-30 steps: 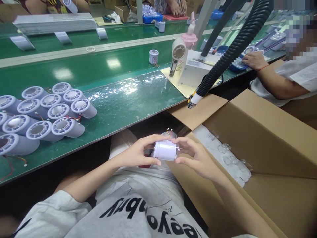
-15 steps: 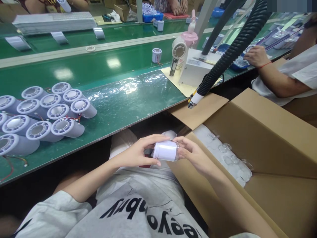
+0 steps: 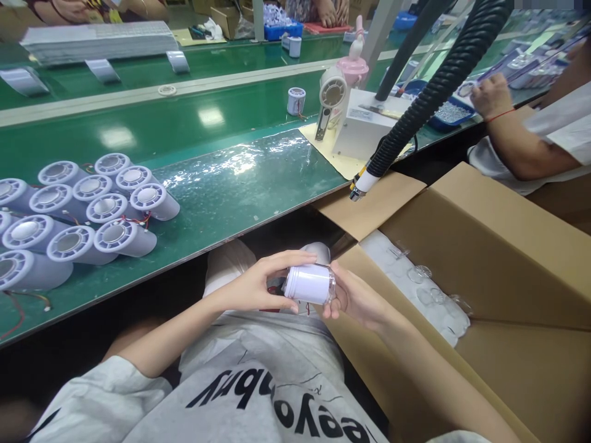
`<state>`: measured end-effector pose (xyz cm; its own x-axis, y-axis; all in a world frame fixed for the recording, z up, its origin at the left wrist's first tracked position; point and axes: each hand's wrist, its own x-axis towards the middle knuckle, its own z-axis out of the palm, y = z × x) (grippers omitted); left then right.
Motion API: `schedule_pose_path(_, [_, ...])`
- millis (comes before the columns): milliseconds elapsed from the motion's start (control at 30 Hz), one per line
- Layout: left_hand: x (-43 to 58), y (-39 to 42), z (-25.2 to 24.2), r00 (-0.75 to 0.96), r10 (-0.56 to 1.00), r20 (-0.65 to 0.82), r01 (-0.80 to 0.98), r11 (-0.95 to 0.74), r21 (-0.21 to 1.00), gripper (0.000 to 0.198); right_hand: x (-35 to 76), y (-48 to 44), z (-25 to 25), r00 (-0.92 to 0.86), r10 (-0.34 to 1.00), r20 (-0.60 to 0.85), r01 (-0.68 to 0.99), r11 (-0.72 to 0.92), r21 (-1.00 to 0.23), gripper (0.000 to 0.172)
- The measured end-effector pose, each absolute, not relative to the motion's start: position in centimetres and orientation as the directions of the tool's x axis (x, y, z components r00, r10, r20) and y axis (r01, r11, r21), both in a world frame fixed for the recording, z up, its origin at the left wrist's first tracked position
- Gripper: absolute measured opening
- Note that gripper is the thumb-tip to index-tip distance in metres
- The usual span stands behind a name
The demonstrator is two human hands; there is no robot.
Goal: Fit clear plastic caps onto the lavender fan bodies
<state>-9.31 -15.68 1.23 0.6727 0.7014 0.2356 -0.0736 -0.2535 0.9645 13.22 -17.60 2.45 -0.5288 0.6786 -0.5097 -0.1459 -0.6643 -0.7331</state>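
Above my lap, a pale lavender cylindrical housing [image 3: 308,283] lies on its side between my two hands. Its right end has a clear plastic rim, and a bit of red wire hangs beneath it. My left hand [image 3: 265,282] grips the left end, thumb below and fingers over the top. At the clear right end, my right hand [image 3: 353,296] is closed around the rim with its fingers curled underneath. Several similar lavender cylinders [image 3: 120,237] with round vented ends and red wires stand grouped on the green bench to the left.
A large open cardboard box [image 3: 508,258] to my right holds clear plastic pieces on a white bag [image 3: 415,286]. A black flexible hose [image 3: 425,104] hangs over the bench edge. A handheld fan [image 3: 331,98] stands by a grey metal box [image 3: 369,123]. A co-worker's hand [image 3: 494,98] is at far right.
My right hand has turned, its fingers moving from the top of the clear end to beneath it. My left hand keeps its hold. Farther right, the co-worker's hand has shifted right.
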Motion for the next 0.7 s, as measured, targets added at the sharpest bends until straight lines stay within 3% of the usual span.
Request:
schedule_pose_path(133, [-9.3, -15.9, 1.1, 0.670, 0.699, 0.249, -0.084, -0.262, 0.961, 0.079, 13.1, -17.8, 2.5, -0.534, 0.646, -0.546, -0.136, -0.702, -0.699, 0.052])
schedule_pose_path(333, [-9.4, -16.3, 1.6, 0.654, 0.715, 0.246, -0.057, -0.277, 0.959, 0.078, 13.1, -18.3, 2.9, -0.539, 0.717, -0.442, -0.177, -0.609, -0.773, 0.050])
schedule_pose_path(500, [-9.7, -16.3, 2.4, 0.633, 0.698, 0.334, -0.041, -0.401, 0.915, 0.070, 13.6, -18.5, 3.7, -0.517, 0.758, -0.397, -0.125, -0.526, -0.841, 0.049])
schedule_pose_path(600, [-10.2, -16.3, 2.8, 0.536, 0.763, 0.361, -0.037, -0.406, 0.913, 0.063, 14.5, -18.8, 4.3, -0.431, 0.837, -0.337, -0.139, -0.430, -0.892, 0.046])
schedule_pose_path(700, [-10.8, -16.1, 3.2, 0.333, 0.897, 0.289, -0.069, -0.283, 0.957, 0.054, 15.8, -19.4, 5.1, -0.350, 0.894, -0.279, -0.194, -0.360, -0.912, 0.045])
